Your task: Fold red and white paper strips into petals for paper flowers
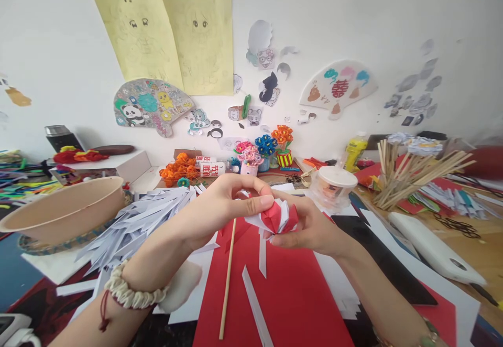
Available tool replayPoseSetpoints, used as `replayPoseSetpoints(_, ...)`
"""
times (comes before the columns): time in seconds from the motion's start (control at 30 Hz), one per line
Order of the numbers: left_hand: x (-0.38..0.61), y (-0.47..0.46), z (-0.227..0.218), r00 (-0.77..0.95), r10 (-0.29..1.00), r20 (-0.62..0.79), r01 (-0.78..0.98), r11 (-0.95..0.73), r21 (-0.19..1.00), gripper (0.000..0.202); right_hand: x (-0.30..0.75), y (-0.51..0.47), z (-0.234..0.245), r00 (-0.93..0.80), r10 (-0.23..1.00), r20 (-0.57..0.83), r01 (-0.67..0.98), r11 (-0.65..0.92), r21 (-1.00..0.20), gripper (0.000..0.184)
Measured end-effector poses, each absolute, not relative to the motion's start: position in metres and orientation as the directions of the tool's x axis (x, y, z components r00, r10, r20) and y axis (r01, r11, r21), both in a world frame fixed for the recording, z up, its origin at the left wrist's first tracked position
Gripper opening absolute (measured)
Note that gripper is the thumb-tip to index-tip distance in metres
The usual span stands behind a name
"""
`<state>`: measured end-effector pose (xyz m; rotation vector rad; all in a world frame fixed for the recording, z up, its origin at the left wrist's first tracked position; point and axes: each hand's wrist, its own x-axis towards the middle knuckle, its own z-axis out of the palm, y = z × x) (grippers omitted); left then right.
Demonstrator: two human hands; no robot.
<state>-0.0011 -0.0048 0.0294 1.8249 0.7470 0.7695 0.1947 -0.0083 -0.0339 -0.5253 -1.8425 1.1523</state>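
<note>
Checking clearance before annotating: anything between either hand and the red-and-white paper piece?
Nothing visible. The left hand and right hand both touch the paper piece directly. The stick and white strips lie on the red sheet below, out of the way.

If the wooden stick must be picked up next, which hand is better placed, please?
Probably the left hand: the wooden stick lies nearer it than the right hand. Both hold the folded red-and-white paper.
</note>
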Motion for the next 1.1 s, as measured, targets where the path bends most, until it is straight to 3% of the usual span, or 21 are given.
replayPoseSetpoints(0.13, -0.004, -0.003, 0.032, 0.607, 0.738, 0.295, 0.142, -0.467, 0.873, 0.023, 0.193, -0.005, -0.035, -0.465, 0.744, 0.480, -0.064, 0.513, -0.856, 0.025)
replayPoseSetpoints(0.2, -0.005, -0.003, 0.033, 0.566, 0.729, 0.385, 0.163, -0.556, 0.815, 0.020, 0.192, -0.001, -0.038, -0.347, 0.805, 0.482, -0.082, 0.486, -0.870, 0.046)
replayPoseSetpoints(0.27, -0.006, -0.004, 0.033, 0.518, 0.692, 0.503, 0.196, -0.668, 0.718, 0.018, 0.192, 0.002, -0.042, -0.171, 0.892, 0.419, -0.207, 0.383, -0.900, 0.070)
replayPoseSetpoints(0.3, -0.006, -0.004, 0.033, 0.499, 0.650, 0.573, 0.210, -0.732, 0.648, 0.016, 0.192, 0.004, -0.044, -0.135, 0.926, 0.353, -0.279, 0.307, -0.910, 0.067)
replayPoseSetpoints(0.4, -0.005, -0.006, 0.030, 0.494, 0.479, 0.726, 0.248, -0.877, 0.410, 0.015, 0.193, 0.006, -0.047, -0.298, 0.928, 0.222, -0.483, 0.054, -0.874, 0.044)
replayPoseSetpoints(0.57, -0.001, -0.004, 0.023, 0.594, 0.336, 0.731, 0.313, -0.934, 0.175, 0.023, 0.190, 0.004, -0.045, -0.391, 0.856, 0.338, -0.543, 0.081, -0.836, 0.041)
replayPoseSetpoints(0.63, 0.000, -0.003, 0.021, 0.626, 0.327, 0.708, 0.306, -0.938, 0.163, 0.022, 0.189, 0.003, -0.044, -0.369, 0.867, 0.336, -0.533, 0.098, -0.840, 0.041)
replayPoseSetpoints(0.77, -0.004, -0.002, 0.021, 0.623, 0.400, 0.672, 0.267, -0.917, 0.298, 0.003, 0.193, 0.002, -0.044, -0.351, 0.883, 0.312, -0.526, 0.090, -0.846, 0.050)
replayPoseSetpoints(0.83, -0.007, -0.003, 0.023, 0.626, 0.438, 0.645, 0.279, -0.898, 0.340, 0.016, 0.196, 0.002, -0.045, -0.353, 0.877, 0.325, -0.535, 0.096, -0.840, 0.052)
replayPoseSetpoints(0.97, -0.005, -0.003, 0.024, 0.670, 0.433, 0.603, 0.353, -0.900, 0.255, 0.032, 0.199, 0.002, -0.044, -0.370, 0.864, 0.341, -0.537, 0.101, -0.838, 0.057)
replayPoseSetpoints(1.1, 0.001, -0.004, 0.020, 0.644, 0.427, 0.635, 0.443, -0.885, 0.146, 0.015, 0.199, 0.001, -0.042, -0.377, 0.855, 0.357, -0.528, 0.119, -0.841, 0.064)
